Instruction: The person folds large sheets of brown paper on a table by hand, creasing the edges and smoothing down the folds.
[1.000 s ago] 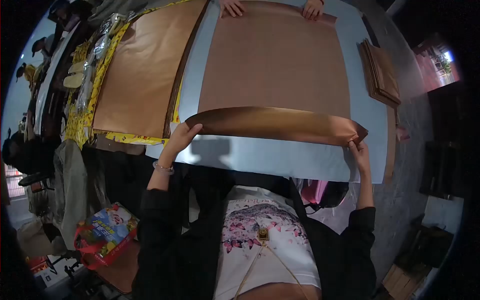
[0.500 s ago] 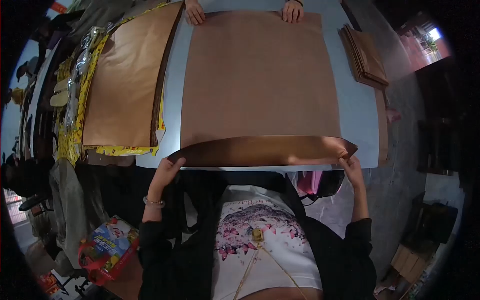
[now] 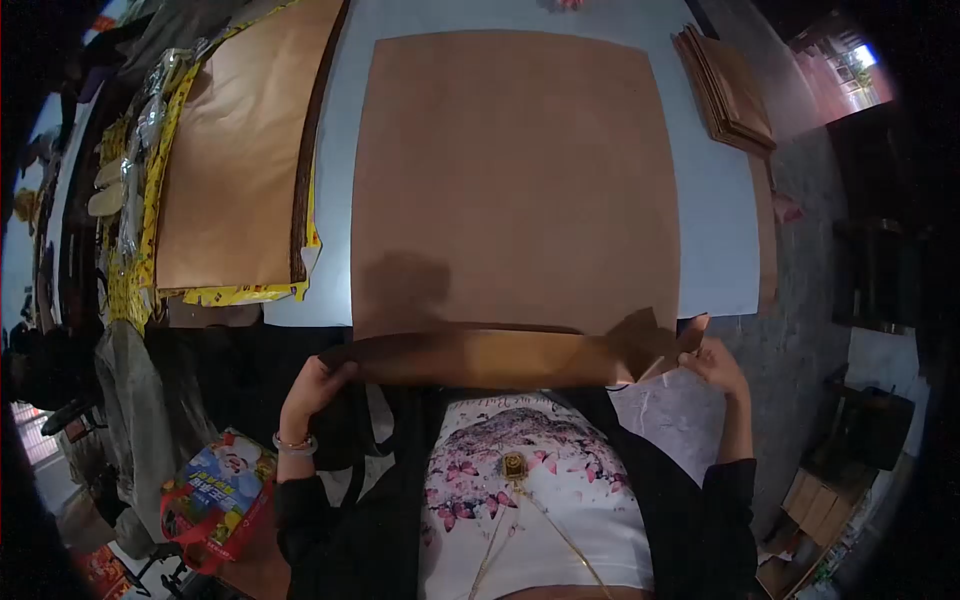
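A large brown paper sheet [image 3: 515, 170] lies across the pale table, and its near end curls up in a long strip over the table's front edge. The left corner of that strip is pinched in my left hand [image 3: 322, 382], thumb on top. My right hand [image 3: 714, 366] grips the right corner, where the paper is creased and bent into a pointed flap. Both hands are just off the front edge, close to my body. Part of the strip's underside is hidden from me.
On the left, a stack of brown sheets [image 3: 235, 170] rests on yellow wrapping [image 3: 245, 295]. Folded brown paper pieces [image 3: 728, 90] are piled at the table's [image 3: 720, 235] right. A red bag [image 3: 220, 500] with a colourful print sits at lower left.
Both my hands have drawn the sheet's near end toward my body, past the table edge. The other person's two hands have left the far edge. The right corner is more crumpled.
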### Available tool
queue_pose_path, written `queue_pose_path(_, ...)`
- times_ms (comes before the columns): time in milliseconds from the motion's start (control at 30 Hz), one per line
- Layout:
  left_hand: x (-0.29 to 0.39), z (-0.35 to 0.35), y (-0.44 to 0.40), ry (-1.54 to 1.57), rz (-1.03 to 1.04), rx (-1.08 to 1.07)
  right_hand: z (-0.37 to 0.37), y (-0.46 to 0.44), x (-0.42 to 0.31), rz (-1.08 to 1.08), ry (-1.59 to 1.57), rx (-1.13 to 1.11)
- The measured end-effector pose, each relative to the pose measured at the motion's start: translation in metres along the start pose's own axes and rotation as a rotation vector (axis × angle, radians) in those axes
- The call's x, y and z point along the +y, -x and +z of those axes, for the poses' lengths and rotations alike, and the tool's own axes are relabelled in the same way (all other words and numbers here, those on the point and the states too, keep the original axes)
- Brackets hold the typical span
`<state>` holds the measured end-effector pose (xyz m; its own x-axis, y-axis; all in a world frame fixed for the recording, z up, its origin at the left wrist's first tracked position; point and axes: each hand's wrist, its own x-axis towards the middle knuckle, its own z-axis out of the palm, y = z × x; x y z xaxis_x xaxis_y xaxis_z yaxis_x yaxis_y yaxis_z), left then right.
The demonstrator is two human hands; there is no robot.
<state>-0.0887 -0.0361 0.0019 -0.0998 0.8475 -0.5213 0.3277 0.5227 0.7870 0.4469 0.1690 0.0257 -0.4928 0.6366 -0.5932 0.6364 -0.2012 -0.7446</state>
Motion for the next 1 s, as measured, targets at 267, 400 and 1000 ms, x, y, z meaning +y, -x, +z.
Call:
queue_pose_path(267, 0.075, -0.041, -0.036, 0.183, 0.076, 0.203, -0.052, -0.038, -0.027, -0.19, -0.145, 0.222)
queue_pose_path(400, 0.086, -0.078, -0.12, 0.062, 0.265, 0.213, -0.084, -0.105, -0.061, -0.298, -0.137, 0.334)
queue_pose_path(1000, 0.143, -0.128, -0.334, 0.179, 0.032, 0.152, -0.158, -0.313, -0.1, -0.2, -0.072, 0.432)
